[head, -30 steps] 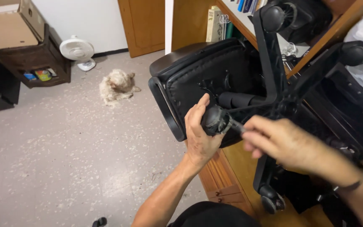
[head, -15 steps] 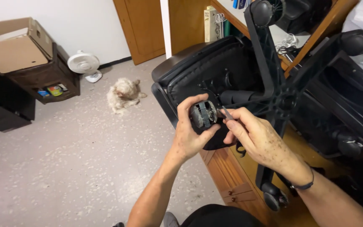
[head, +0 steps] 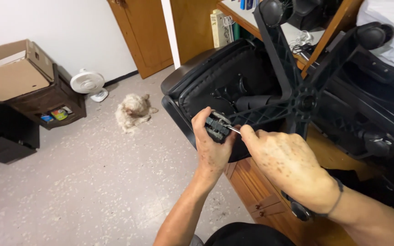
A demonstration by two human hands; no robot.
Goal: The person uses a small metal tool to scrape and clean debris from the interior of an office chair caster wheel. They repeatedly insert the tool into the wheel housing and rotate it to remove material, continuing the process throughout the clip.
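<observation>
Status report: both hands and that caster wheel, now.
Left hand grips black caster wheel. Right hand holds thin metal tool against it. Black star-shaped chair base close behind.

Matt black plastic chair base (head: 297, 98), smooth wooden drawers (head: 256, 191), speckled stone-look floor (head: 78, 191), brown cardboard box (head: 12, 75).

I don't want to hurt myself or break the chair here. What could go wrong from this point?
The thin metal tool in the right hand points at the left hand gripping the caster; a slip could jab the palm. The upturned chair base leans overhead and might tip.
</observation>
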